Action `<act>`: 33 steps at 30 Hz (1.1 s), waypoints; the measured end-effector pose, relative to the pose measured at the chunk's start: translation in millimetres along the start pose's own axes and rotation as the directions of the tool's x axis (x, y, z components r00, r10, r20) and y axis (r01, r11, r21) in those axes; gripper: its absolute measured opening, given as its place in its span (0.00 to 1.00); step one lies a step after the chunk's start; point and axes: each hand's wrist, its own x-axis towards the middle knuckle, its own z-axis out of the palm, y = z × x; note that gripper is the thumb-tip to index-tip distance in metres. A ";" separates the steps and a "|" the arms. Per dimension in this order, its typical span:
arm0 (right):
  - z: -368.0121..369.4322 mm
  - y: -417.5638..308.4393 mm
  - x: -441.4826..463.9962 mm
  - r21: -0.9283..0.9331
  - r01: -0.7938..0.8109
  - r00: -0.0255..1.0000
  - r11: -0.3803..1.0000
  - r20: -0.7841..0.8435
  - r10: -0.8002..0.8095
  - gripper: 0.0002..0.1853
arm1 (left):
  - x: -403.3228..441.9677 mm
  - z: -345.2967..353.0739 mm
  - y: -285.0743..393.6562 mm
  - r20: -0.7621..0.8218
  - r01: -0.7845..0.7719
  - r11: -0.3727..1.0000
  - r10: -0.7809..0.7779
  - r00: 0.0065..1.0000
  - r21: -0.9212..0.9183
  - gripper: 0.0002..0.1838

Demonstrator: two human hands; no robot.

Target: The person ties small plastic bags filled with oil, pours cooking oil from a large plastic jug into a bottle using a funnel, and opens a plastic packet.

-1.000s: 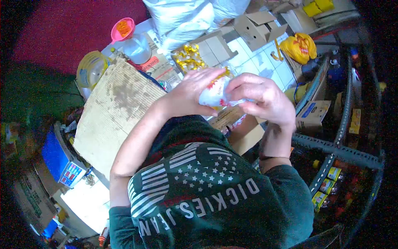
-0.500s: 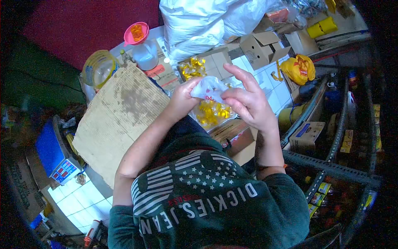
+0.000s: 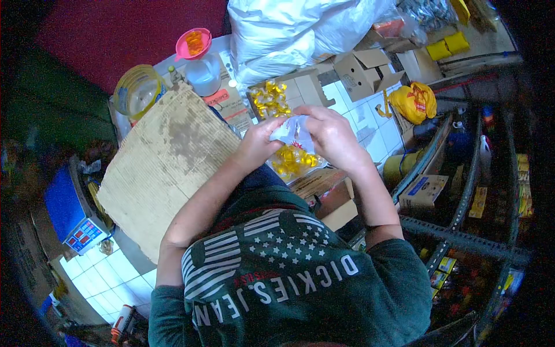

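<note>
Between my hands is a thin translucent plastic bag (image 3: 293, 132) with red print. Its lower part bulges with small shiny yellow pieces (image 3: 293, 161), whose exact kind I cannot make out. My left hand (image 3: 258, 143) is closed on the bag's left edge. On the other side my right hand (image 3: 335, 137) pinches its upper right rim, fingers bent over the plastic. A pile of similar yellow pieces (image 3: 270, 99) lies on the floor just beyond my left hand.
A stained cardboard sheet (image 3: 167, 156) lies to the left. Behind it stand a yellow-rimmed tub (image 3: 139, 91) and a jug (image 3: 203, 78) under a pink funnel (image 3: 193, 44). White sacks (image 3: 283, 40) fill the back. An open carton (image 3: 364, 75) and metal shelving (image 3: 462, 234) are to the right.
My right hand has turned inward; its raised, spread fingers have come down and closed on the bag's rim. My left hand keeps its hold.
</note>
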 end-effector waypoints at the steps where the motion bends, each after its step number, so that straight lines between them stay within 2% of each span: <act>1: -0.5 -1.0 -0.2 0.053 -0.041 0.999 0.998 0.011 0.040 0.14 | -0.4 -1.4 0.8 0.012 0.003 1.000 -0.004 1.000 0.005 0.23; 4: -2.8 -0.1 -1.1 0.087 0.033 0.999 0.996 -0.029 -0.031 0.09 | -0.2 -1.3 -2.0 0.013 -0.016 1.000 0.015 1.000 0.021 0.23; 7: 4.0 6.6 -1.7 -0.068 0.177 0.984 0.982 0.018 -0.176 0.10 | 0.1 -0.2 -2.5 -0.001 -0.039 0.999 0.039 0.999 0.038 0.21; 10: 16.8 5.9 -1.1 0.021 0.117 0.993 0.993 -0.039 -0.116 0.16 | -1.6 -1.1 -3.9 0.042 -0.024 0.999 0.022 0.999 0.045 0.20; 13: 28.1 12.9 -1.7 0.055 0.019 1.000 0.998 0.019 -0.021 0.17 | -3.5 -0.4 -10.8 0.114 0.023 0.999 -0.027 0.993 0.032 0.19; 16: 24.3 9.9 -4.3 0.178 -0.052 0.998 0.983 0.033 0.047 0.15 | -5.5 0.0 -12.9 0.143 0.065 0.998 -0.064 0.988 -0.002 0.20; 22: 25.4 23.6 -9.6 0.252 0.078 0.997 0.965 -0.036 -0.071 0.06 | -6.8 1.3 -18.2 0.150 0.102 0.995 -0.101 0.983 0.002 0.20; 25: 10.4 26.5 -13.9 0.293 0.053 0.990 0.955 -0.140 -0.012 0.04 | -6.5 1.5 -22.2 0.178 0.117 0.993 -0.113 0.978 -0.012 0.19; 28: 2.7 30.1 -16.2 0.654 0.006 0.971 0.756 -0.186 0.153 0.01 | -5.7 0.8 -22.4 0.168 0.125 0.992 -0.122 0.978 -0.006 0.18; 29: 5.1 32.7 -17.7 0.779 0.007 0.956 0.627 -0.189 0.224 0.02 | -5.1 0.6 -21.5 0.158 0.127 0.992 -0.125 0.979 0.001 0.17; 31: 5.8 31.1 -14.7 0.957 0.079 0.927 0.279 -0.174 0.334 0.03 | -4.9 0.3 -19.2 0.156 0.142 0.989 -0.135 0.978 -0.037 0.16; 32: 5.8 30.7 -13.2 0.988 0.125 0.912 0.086 -0.149 0.383 0.04 | -5.0 0.2 -18.6 0.155 0.151 0.987 -0.141 0.978 -0.055 0.16; 33: 4.7 30.7 -12.5 0.989 0.150 0.905 0.009 -0.141 0.401 0.06 | -5.0 0.4 -20.3 0.158 0.148 0.987 -0.138 0.978 -0.056 0.15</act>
